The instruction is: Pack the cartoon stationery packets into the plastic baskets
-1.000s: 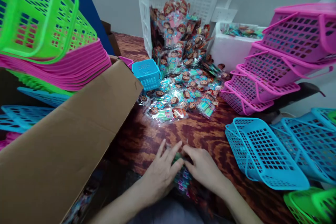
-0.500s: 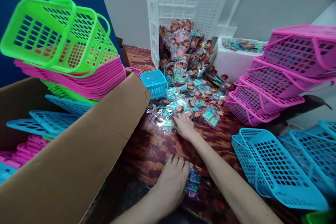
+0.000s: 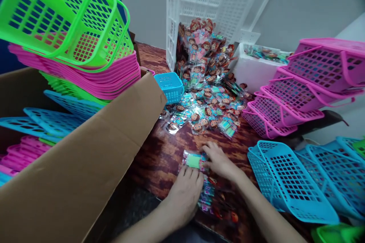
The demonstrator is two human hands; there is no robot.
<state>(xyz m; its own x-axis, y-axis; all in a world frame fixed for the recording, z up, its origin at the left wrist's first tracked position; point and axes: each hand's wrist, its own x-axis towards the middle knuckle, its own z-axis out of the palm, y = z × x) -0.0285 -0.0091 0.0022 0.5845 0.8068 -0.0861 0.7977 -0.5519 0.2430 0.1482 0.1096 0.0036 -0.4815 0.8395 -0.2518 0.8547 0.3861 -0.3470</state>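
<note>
My left hand (image 3: 184, 193) is closed over the near end of a small clear plastic packet (image 3: 194, 160) with a pale green block inside. Its fingers are together, and what lies under the palm is hidden. At the packet's right edge, the curled fingers of my right hand (image 3: 220, 160) hold it. Beside the left hand, a row of overlapping packets (image 3: 207, 193) lies on the dark wood-patterned table (image 3: 162, 159). Farther back spreads a loose heap of packets (image 3: 208, 112) with printed cartoon dolls, spilling from a tipped white plastic crate (image 3: 172, 26).
A cardboard box (image 3: 114, 133) at left holds pink, green and blue baskets, with a green basket (image 3: 94, 45) on top. A small blue basket (image 3: 171, 93) stands by the heap. Stacked pink baskets (image 3: 285, 102), blue baskets (image 3: 299, 186) and a white foam box (image 3: 251, 72) are at right.
My right hand has come back from the heap toward my left hand, bringing a packet with a pale green block. The left hand has stayed over the row. The view has shifted slightly.
</note>
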